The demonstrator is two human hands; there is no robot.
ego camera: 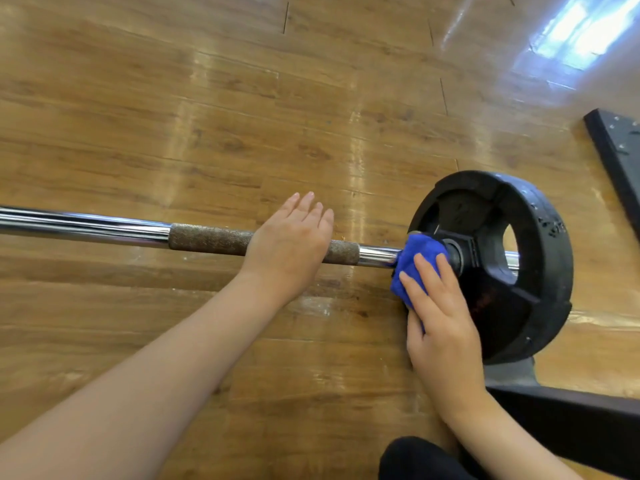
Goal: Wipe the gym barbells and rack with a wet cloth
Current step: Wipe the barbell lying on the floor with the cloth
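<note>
A chrome barbell bar [86, 226] with a rough knurled section [211, 240] runs left to right above the wooden floor. A black weight plate [533, 271] sits on its right end. My left hand [294, 244] rests flat on the knurled part with straight fingers. My right hand [440, 317] presses a blue cloth [417, 252] against the bar beside the plate's hub, with its fingers laid over the cloth and its thumb around the cloth's lower edge.
A black rack base [568, 420] lies at the lower right under the plate. Another black metal piece with bolts [620, 150] lies at the right edge. My dark-clothed knee [415, 459] shows at the bottom. Wooden floor [207, 98] spreads beyond the bar.
</note>
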